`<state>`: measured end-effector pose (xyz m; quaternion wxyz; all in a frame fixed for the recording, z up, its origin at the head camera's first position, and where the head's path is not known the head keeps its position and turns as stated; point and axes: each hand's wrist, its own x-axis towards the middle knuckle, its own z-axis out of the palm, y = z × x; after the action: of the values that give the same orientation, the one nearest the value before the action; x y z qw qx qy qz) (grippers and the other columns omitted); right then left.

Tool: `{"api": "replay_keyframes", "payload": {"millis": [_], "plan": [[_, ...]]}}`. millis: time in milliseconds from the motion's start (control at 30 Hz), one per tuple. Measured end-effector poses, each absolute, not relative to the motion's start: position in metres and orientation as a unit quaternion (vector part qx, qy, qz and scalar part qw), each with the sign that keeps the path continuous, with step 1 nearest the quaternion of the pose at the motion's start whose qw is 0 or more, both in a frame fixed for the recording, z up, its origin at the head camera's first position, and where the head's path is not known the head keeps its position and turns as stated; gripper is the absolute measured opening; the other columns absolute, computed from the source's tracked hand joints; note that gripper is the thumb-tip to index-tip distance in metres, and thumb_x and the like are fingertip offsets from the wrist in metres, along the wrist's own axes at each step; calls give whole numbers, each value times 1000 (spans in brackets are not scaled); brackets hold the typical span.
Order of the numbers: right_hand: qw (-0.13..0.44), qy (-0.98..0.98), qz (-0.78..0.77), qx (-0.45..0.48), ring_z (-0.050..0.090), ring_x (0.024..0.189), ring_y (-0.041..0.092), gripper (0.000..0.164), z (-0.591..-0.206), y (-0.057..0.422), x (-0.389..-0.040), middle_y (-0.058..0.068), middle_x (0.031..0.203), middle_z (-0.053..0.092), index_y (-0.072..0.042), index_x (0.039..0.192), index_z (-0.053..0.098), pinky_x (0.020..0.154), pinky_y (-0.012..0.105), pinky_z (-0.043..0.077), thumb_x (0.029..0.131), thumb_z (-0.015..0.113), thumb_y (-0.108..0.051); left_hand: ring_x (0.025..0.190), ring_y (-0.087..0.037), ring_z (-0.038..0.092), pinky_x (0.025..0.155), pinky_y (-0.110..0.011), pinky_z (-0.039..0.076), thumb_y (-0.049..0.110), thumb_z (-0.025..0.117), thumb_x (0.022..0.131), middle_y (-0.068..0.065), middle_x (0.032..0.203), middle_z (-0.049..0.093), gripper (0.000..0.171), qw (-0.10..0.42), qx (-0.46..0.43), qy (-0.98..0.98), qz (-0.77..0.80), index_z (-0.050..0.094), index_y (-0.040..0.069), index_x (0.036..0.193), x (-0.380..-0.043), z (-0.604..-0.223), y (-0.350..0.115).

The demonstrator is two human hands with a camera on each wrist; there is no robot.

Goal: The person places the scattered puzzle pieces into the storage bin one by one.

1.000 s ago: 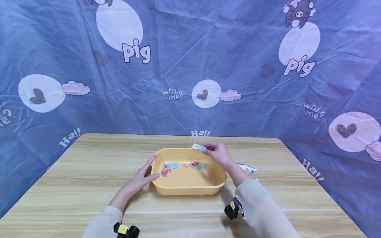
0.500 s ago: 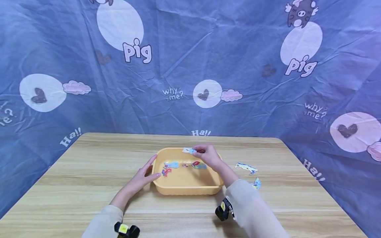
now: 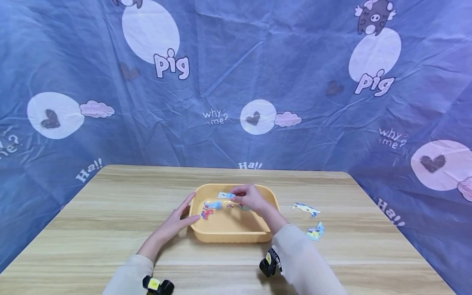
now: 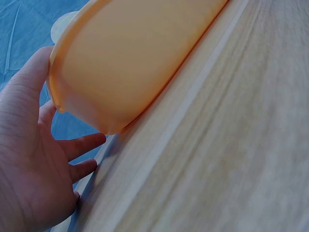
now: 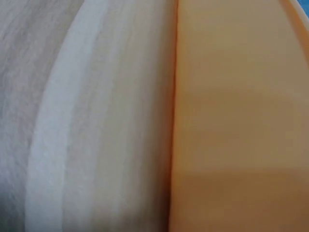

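My right hand (image 3: 252, 197) is over the inside of a yellow plastic tub (image 3: 236, 237). It pinches a small flat white and light-blue piece (image 3: 225, 195) with a dark mark between thumb and fingers. On the tub's floor lie a light-blue flat cutout (image 3: 213, 205) and a red one (image 3: 207, 214); more pieces are partly covered by the right hand. My left hand (image 3: 173, 223) holds the tub's left end, thumb over the rim and fingers along the outer wall. In the left wrist view, the tub wall (image 4: 130, 53) rises beside the spread fingers. The right wrist view shows no hand.
Two flat printed cutouts lie on the wooden table (image 3: 103, 229) right of the tub: a long white and blue one (image 3: 306, 209) and a blue and yellow one (image 3: 316, 232). A blue patterned cloth (image 3: 221, 82) hangs behind the table.
My right hand has moved left and down from the tub's back rim into the tub with the white and light-blue piece. The left hand stays at the tub's left end.
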<state>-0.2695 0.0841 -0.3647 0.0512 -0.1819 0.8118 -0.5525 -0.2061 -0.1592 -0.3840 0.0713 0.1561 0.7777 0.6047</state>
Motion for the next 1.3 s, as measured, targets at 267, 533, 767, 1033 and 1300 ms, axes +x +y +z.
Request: {"api": "replay_keyframes", "payload": {"millis": [267,533,767,1033,1300], "plan": [[75,794,-570,-196,57,71,33,15,-372,80,-268,20,77,60,14,89,60,66,45,46,75,58,8,119,-36,28,98,-47,14,15,58,81,-29,129,30,72,74,162,771,611,16,10,139,-210,-390,-160],[69,816,-538,-201,51,65,10,18,-377,80,-269,18,80,61,12,90,61,64,29,46,73,62,5,119,-31,30,98,-46,14,23,60,80,-23,129,34,71,67,161,779,603,19,22,138,-224,-414,-166],[77,835,-501,-213,53,69,11,17,-380,80,-269,13,80,62,11,90,62,65,23,45,74,61,5,121,-30,27,99,-45,11,27,61,79,-22,132,31,72,62,159,782,599,19,26,138,-225,-417,-167],[92,855,-467,-208,50,68,10,15,-382,77,-269,8,78,61,7,88,64,62,23,43,74,61,4,120,-33,28,98,-48,10,23,60,80,-24,130,32,72,63,159,780,602,18,21,139,-220,-409,-165],[106,868,-438,-207,47,66,11,12,-381,76,-267,5,75,60,5,86,64,59,22,40,74,62,3,119,-32,29,98,-47,11,24,60,80,-23,130,33,72,69,148,782,601,19,23,138,-219,-406,-164]]}}
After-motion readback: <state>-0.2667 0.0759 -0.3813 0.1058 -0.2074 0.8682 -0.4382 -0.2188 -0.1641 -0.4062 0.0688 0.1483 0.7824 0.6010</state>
